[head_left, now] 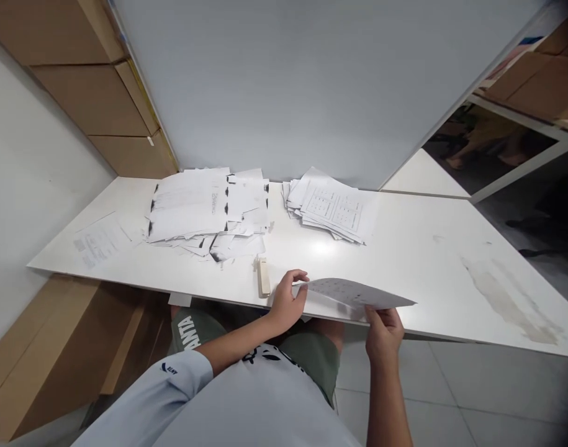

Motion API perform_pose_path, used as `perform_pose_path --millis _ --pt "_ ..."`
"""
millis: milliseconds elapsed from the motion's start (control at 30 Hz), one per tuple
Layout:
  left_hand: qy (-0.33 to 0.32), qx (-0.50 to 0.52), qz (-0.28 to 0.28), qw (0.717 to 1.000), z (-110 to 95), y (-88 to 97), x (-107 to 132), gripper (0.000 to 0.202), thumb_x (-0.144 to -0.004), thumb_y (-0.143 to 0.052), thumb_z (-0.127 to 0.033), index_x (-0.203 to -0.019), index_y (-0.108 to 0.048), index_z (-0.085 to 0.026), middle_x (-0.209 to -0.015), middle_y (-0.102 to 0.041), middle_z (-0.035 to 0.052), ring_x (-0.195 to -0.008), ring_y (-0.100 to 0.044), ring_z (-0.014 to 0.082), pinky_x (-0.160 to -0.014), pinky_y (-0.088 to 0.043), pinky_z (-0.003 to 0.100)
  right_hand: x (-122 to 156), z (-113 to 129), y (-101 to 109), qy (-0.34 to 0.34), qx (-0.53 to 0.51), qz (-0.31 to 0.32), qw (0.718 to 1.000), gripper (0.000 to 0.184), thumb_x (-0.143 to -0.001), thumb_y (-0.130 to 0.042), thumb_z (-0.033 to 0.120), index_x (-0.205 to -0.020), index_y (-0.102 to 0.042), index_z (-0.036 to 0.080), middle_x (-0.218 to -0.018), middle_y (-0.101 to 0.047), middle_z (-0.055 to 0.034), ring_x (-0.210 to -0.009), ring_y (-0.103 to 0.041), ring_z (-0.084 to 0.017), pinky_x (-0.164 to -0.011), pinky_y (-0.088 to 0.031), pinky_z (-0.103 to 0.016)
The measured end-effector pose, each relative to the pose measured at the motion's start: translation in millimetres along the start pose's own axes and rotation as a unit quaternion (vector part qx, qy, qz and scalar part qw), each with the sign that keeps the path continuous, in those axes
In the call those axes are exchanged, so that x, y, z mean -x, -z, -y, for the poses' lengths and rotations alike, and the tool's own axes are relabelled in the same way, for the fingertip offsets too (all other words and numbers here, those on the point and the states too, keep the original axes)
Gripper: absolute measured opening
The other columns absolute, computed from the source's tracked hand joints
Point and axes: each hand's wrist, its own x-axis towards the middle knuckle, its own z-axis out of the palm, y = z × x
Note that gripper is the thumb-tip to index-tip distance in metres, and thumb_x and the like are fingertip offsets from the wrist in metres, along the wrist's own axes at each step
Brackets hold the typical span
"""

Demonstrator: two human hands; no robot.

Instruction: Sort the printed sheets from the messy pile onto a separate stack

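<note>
Clock directions are being taken from the held sheet [353, 290].

Table [405, 248]: white, smooth, reflecting a bright spot at 11 o'clock; bearing a dull, brownish smear [507, 298] at 3 o'clock. Panel [284, 93]: flat, pale grey, standing along the far edge, 11 to 12 o'clock. Cardboard boxes [92, 99]: brown, matte, stacking up at 10 o'clock. Floor tiles [400, 372]: pale, lying at 5 o'clock beneath the table.

Sheet: thin white paper, printed, bowing into a shallow curve above the table's near edge. Left hand [288, 302]: fingers curling narrowly, pinching the sheet's left end. Right hand [385, 332]: fingers pinching the lower edge towards the right end.

Printed stack [333, 208]: flat papers, loosely fanning out, showing boxed print on top, lying at 11 o'clock. Torn pile [190, 205]: white paper, ragged, showing black blotches at its edges, lying at 10 o'clock. Cream block [264, 277]: narrow, oblong, lying at 9 o'clock, just beside the left hand. Loose sheet [97, 242]: faintly printed, lying flat between 9 and 10 o'clock, beyond the torn pile.
</note>
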Motion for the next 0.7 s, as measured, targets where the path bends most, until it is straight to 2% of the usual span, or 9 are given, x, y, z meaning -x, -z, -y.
perform_pose_path --millis 133,233,300,367,433,500,567,700 --pt "0.000 -0.038 0.014 0.999 -7.4 5.2 5.6 0.011 -0.092 -0.050 -0.027 -0.097 -0.059 -0.024 -0.099 -0.066 0.0058 -0.100 -0.064 0.0220 -0.090 -0.051 0.037 -2.9 5.1 12.7 -0.003 0.017 -0.004 1.000 0.033 -0.060 -0.079 0.041 -0.081 -0.066 0.019 -0.078 -0.067 -0.0021 -0.074 -0.062 -0.019 -0.073 -0.051 -0.036" --pt "0.019 -0.047 0.028 0.998 -18.1 21.8 26.3 0.011 -0.091 -0.052 -0.028 -0.099 -0.059 -0.024 -0.095 -0.066 0.0048 -0.091 -0.063 0.0204 -0.081 -0.051 0.033 4.8 14.7 26.3 -0.020 0.024 0.042 0.999 0.036 -0.061 -0.080 0.041 -0.087 -0.067 0.019 -0.083 -0.069 -0.0030 -0.078 -0.063 -0.019 -0.072 -0.051 -0.033" --pt "0.031 -0.046 0.021 0.998 -21.0 39.7 45.4 0.017 -0.091 -0.054 -0.030 -0.106 -0.057 -0.023 -0.095 -0.066 0.0046 -0.087 -0.063 0.0189 -0.077 -0.050 0.031 17.0 19.5 35.9 -0.068 0.055 0.105 0.991 0.037 -0.061 -0.082 0.042 -0.087 -0.068 0.020 -0.079 -0.068 -0.0028 -0.073 -0.062 -0.018 -0.065 -0.050 -0.029" --pt "0.031 -0.058 -0.025 0.998 -19.2 60.9 62.1 0.023 -0.091 -0.054 -0.029 -0.113 -0.054 -0.024 -0.094 -0.065 0.0042 -0.086 -0.062 0.0179 -0.077 -0.050 0.030 32.5 21.5 42.4 -0.135 0.100 0.196 0.966 0.037 -0.063 -0.082 0.045 -0.088 -0.070 0.020 -0.076 -0.067 -0.0033 -0.068 -0.060 -0.018 -0.058 -0.048 -0.027" --pt "0.027 -0.102 -0.093 0.990 -13.7 82.0 71.2 0.024 -0.091 -0.054 -0.027 -0.115 -0.053 -0.024 -0.093 -0.065 0.0041 -0.086 -0.062 0.0177 -0.079 -0.049 0.030 48.1 20.8 43.7 -0.186 0.137 0.278 0.932 0.037 -0.066 -0.080 0.048 -0.088 -0.071 0.020 -0.073 -0.066 -0.0032 -0.064 -0.058 -0.017 -0.054 -0.046 -0.026" --pt "0.014 -0.159 -0.134 0.978 -6.5 99.0 71.1 0.020 -0.092 -0.053 -0.027 -0.112 -0.056 -0.024 -0.094 -0.064 0.0050 -0.087 -0.062 0.0183 -0.081 -0.049 0.032 60.3 18.6 40.8 -0.211 0.154 0.316 0.912 0.038 -0.068 -0.079 0.050 -0.088 -0.071 0.019 -0.071 -0.065 -0.0027 -0.063 -0.057 -0.017 -0.053 -0.045 -0.026" --pt "-0.017 -0.201 -0.140 0.969 0.3 110.0 64.1 0.015 -0.093 -0.051 -0.027 -0.106 -0.058 -0.023 -0.096 -0.064 0.0065 -0.091 -0.062 0.0197 -0.082 -0.049 0.033 67.5 16.6 36.8 -0.221 0.157 0.311 0.911 0.038 -0.068 -0.078 0.051 -0.088 -0.071 0.019 -0.072 -0.066 -0.0028 -0.063 -0.056 -0.016 -0.053 -0.045 -0.026" --pt "-0.071 -0.236 -0.109 0.963 5.8 116.9 40.4 0.018 -0.098 -0.043 -0.032 -0.101 -0.058 -0.022 -0.099 -0.065 0.0080 -0.099 -0.061 0.0221 -0.088 -0.050 0.036 70.1 19.8 33.0 -0.224 0.139 0.247 0.932 0.042 -0.063 -0.080 0.051 -0.089 -0.070 0.019 -0.082 -0.070 -0.0061 -0.070 -0.061 -0.020 -0.058 -0.049 -0.029"
